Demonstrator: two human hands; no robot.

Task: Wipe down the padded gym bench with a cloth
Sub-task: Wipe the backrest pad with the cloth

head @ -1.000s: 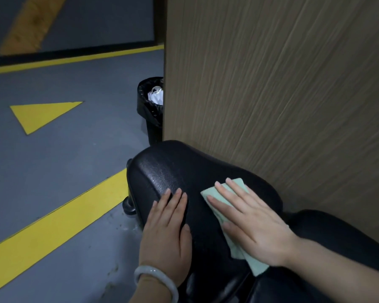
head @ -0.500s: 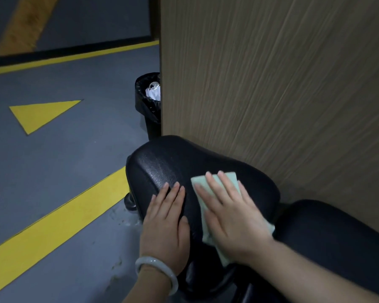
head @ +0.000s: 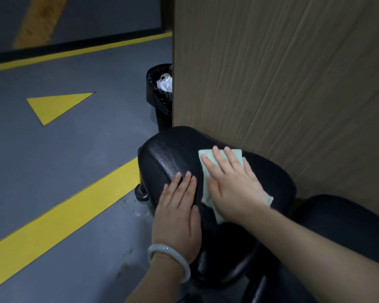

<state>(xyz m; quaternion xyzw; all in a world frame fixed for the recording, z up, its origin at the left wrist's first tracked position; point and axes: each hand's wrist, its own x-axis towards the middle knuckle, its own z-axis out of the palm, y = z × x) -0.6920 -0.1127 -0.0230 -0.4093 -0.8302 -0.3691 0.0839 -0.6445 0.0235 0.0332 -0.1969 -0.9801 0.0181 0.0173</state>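
Note:
A black padded bench pad (head: 169, 156) fills the lower middle of the view, against a wooden panel. On its top lies a pale green cloth (head: 207, 189), mostly covered by my right hand (head: 232, 184), which presses it flat with straight, spread fingers. My left hand (head: 177, 217), with a pale bangle at the wrist, rests flat on the pad's left side, fingers straight and together. A second black pad (head: 346, 217) lies at the lower right, partly hidden by my right forearm.
The wooden panel (head: 282, 84) rises right behind the pad. A black bin (head: 160, 101) lined with a bag and holding white rubbish stands at the panel's left edge. Grey floor with yellow lines (head: 59, 215) and a yellow triangle (head: 55, 106) spreads to the left.
My right hand has slid the cloth forward and leftward across the pad's top, turning to point further up the pad. My left hand has stayed flat on the pad's left side.

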